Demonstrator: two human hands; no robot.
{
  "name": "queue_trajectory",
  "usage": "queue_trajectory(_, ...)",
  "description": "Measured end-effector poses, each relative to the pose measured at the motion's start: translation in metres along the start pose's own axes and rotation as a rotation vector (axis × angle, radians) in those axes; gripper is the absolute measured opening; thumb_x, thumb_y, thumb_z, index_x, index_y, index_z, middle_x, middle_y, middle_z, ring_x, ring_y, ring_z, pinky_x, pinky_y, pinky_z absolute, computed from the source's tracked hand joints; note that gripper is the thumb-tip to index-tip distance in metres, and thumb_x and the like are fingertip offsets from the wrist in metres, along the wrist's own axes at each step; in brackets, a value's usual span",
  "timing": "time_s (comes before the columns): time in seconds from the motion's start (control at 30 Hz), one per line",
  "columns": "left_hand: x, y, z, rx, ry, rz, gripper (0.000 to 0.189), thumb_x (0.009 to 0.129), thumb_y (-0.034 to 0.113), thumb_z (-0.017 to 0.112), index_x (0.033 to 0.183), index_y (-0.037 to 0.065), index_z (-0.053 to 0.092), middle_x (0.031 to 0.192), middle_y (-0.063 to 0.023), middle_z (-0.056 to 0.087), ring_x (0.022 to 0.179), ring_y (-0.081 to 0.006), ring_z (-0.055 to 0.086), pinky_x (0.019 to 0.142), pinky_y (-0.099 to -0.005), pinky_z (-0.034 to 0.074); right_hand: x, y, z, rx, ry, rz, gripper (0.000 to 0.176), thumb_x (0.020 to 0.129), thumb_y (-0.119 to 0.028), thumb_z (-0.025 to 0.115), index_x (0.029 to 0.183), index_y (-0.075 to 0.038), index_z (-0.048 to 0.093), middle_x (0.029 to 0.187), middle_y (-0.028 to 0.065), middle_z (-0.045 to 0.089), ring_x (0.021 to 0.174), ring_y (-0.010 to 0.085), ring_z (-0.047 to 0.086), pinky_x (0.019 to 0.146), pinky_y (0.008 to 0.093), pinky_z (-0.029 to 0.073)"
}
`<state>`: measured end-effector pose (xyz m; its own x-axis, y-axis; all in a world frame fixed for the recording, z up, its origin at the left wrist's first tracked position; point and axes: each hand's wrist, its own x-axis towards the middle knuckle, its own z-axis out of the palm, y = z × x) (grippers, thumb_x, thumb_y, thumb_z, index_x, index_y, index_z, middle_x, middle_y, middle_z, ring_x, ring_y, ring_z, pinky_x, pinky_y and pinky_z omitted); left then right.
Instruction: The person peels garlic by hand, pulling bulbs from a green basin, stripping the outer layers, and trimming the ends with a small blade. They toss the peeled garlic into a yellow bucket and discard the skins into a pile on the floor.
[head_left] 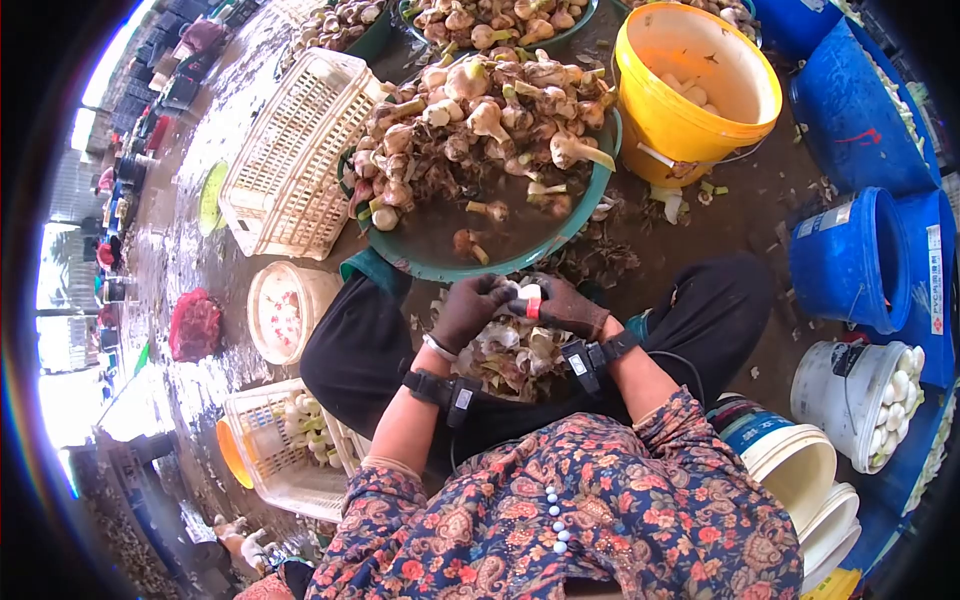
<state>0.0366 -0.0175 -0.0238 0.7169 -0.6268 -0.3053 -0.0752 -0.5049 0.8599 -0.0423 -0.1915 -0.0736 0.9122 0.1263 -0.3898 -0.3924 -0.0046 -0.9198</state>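
Both my hands wear dark gloves and meet over my lap, in front of the green basin. My left hand [468, 312] has its fingers closed on a whitish garlic bulb [516, 296], mostly hidden between the hands. From the other side my right hand [572, 306] grips the same bulb, and a red band [533, 302] shows at its fingers. Papery garlic skins [515, 358] lie heaped below, between my legs. Just beyond, the green basin [545, 250] holds a pile of unpeeled garlic bulbs [485, 120] with roots and stem stubs.
A yellow bucket [640, 110] with peeled bulbs stands beyond the basin, to the right. White plastic crates [290, 150] and a pale bucket [275, 310] are at left. Along the right side stand a blue bucket [835, 260] and a white bucket [830, 395] full of white bulbs.
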Motion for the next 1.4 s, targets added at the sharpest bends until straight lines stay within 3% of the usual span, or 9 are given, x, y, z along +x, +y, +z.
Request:
queue_trajectory(0.07,0.003,-0.008,-0.005,-0.484,0.004,-0.374,0.025,0.090,0.016,0.056,0.108,0.000,0.062,0.092,-0.0039,0.066,0.073,-0.0100,0.059,0.068,-0.0258,0.047,-0.001,-0.007,0.001,0.005,0.031,-0.240,0.049,0.070,-0.026,0.074,0.110,-0.004,0.055,0.096,0.0092,0.064,0.090,0.0178,0.060,0.082,0.0325,0.046)
queue_trajectory(0.27,-0.020,0.011,0.007,0.001,0.448,0.473,0.035,0.097,0.029,0.043,0.112,-0.001,0.056,0.088,-0.0003,0.063,0.071,-0.0045,0.053,0.065,-0.0240,0.046,-0.001,-0.031,0.003,1.004,0.005,-0.227,0.029,0.083,-0.012,0.060,0.110,-0.003,0.054,0.106,0.0077,0.058,0.095,0.0159,0.058,0.083,0.0293,0.049)
queue_trajectory(0.33,-0.027,-0.005,0.004,-0.400,0.010,0.115,0.031,0.095,0.027,0.048,0.106,0.000,0.058,0.090,-0.0008,0.062,0.077,-0.0060,0.055,0.070,-0.0232,0.046,0.008,-0.016,-0.008,1.269,-0.128,-0.171,0.028,0.084,-0.016,0.058,0.107,0.000,0.055,0.100,0.0085,0.061,0.093,0.0190,0.059,0.082,0.0313,0.050)
queue_trajectory(0.37,-0.036,0.013,0.006,-0.878,-0.142,-0.113,0.027,0.091,0.026,0.055,0.101,0.002,0.059,0.088,-0.0007,0.062,0.078,-0.0070,0.056,0.070,-0.0218,0.046,0.003,-0.015,-0.012,1.250,-0.031,-0.023,0.028,0.084,-0.018,0.057,0.105,0.001,0.056,0.096,0.0091,0.062,0.089,0.0218,0.060,0.080,0.0340,0.050)
queue_trajectory(0.47,-0.052,0.042,0.007,-0.527,-0.529,-0.176,0.025,0.086,0.022,0.062,0.098,0.000,0.061,0.085,-0.0024,0.063,0.077,-0.0097,0.056,0.071,-0.0250,0.046,0.010,-0.002,-0.010,1.220,0.013,-0.063,0.031,0.085,-0.022,0.056,0.107,-0.001,0.057,0.095,0.0095,0.063,0.087,0.0216,0.060,0.079,0.0349,0.050)
queue_trajectory(0.87,-0.045,0.013,-0.031,0.733,-0.714,-0.205,0.050,0.067,0.041,0.072,0.096,0.000,0.063,0.089,-0.0178,0.065,0.081,-0.0308,0.062,0.073,-0.0361,0.048,-0.004,-0.021,-0.019,1.267,0.177,0.031,0.037,0.087,-0.034,0.044,0.103,-0.005,0.061,0.092,0.0082,0.065,0.079,0.0240,0.063,0.069,0.0378,0.052)
queue_trajectory(1.07,-0.024,0.036,-0.022,0.284,0.076,0.046,0.048,0.072,0.036,0.073,0.103,0.002,0.061,0.087,-0.0129,0.066,0.080,-0.0213,0.063,0.075,-0.0316,0.048,-0.003,-0.028,-0.012,1.158,0.152,-0.073,0.036,0.086,-0.030,0.046,0.106,-0.003,0.058,0.091,0.0107,0.065,0.075,0.0242,0.063,0.066,0.0353,0.054)
queue_trajectory(1.3,0.031,-0.040,0.012,-0.053,0.323,-0.086,0.021,0.077,0.018,0.068,0.091,0.002,0.064,0.083,-0.0138,0.066,0.071,-0.0233,0.064,0.066,-0.0298,0.049,-0.024,-0.081,-0.002,1.211,0.280,0.088,0.032,0.087,-0.027,0.046,0.104,-0.001,0.057,0.081,0.0098,0.062,0.065,0.0206,0.059,0.057,0.0316,0.050)
queue_trajectory(1.4,0.015,-0.035,-0.025,0.473,-0.209,-0.143,0.029,0.075,0.028,0.071,0.086,0.002,0.065,0.077,-0.0115,0.065,0.065,-0.0173,0.061,0.067,-0.0312,0.050,-0.007,-0.034,-0.022,1.179,0.215,0.061,0.027,0.087,-0.028,0.046,0.088,-0.003,0.058,0.064,0.0054,0.057,0.052,0.0178,0.055,0.047,0.0303,0.046)
